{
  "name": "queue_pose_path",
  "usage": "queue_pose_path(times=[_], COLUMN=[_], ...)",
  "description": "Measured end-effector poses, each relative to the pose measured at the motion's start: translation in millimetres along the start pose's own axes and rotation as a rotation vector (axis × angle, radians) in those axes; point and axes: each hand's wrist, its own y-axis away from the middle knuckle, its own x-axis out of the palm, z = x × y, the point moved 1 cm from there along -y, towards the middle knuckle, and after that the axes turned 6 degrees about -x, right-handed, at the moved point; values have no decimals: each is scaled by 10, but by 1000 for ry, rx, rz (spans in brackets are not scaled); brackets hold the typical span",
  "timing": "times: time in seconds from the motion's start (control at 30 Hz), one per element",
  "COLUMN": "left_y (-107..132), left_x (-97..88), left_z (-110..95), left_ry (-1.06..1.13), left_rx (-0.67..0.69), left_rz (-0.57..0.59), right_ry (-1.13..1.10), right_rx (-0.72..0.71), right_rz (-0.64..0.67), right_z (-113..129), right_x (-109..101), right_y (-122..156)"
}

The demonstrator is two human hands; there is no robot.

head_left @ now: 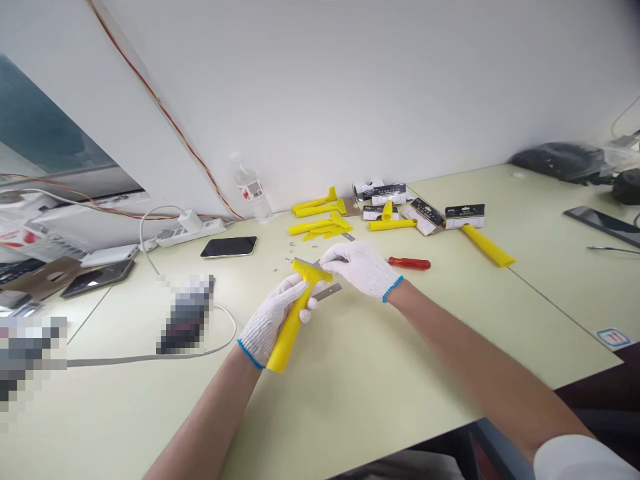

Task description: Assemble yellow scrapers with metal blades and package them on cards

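My left hand (277,307) wears a white knitted glove with a blue cuff. Its fingers wrap round the yellow handle of a scraper (286,340), tilted with its wide head up and away from me. My right hand (359,267), gloved alike, pinches at the right end of that head, where a thin grey metal blade (317,264) shows by the fingertips; the fingers partly hide it. Another flat metal blade (329,291) with holes sticks out just right of the scraper, below my right hand. A red-handled screwdriver (410,263) lies beyond my right wrist.
Several yellow scraper handles (317,208) lie by the wall, near black-and-white boxed scraper heads (424,215). Small metal bits (291,252) are scattered behind the left hand. A phone (229,247), a bottle (251,190), a power strip (193,232) and a white cable (150,358) occupy the left.
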Motion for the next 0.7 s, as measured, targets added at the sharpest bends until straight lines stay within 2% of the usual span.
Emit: queue_pose_path(times=[0.23, 0.4, 0.47, 0.53, 0.6, 0.7], left_y=[18, 12, 29, 70, 126, 192], left_x=[66, 171, 183, 138, 24, -232], left_z=[28, 76, 23, -93, -241, -422], left_ry=[-26, -84, -143, -254, -461, -1008], left_rx=[9, -8, 29, 128, 274, 526], left_rz=[-19, -30, -94, -252, -498, -928], right_ry=[-60, -105, -68, 35, 171, 300], right_rx=[31, 47, 41, 41, 40, 22], right_rz=[-24, -32, -61, -63, -11, 110], right_z=[82, 110, 66, -18, -129, -302], right_x=[77, 53, 45, 67, 127, 251], right_y=[20, 24, 14, -6, -38, -100])
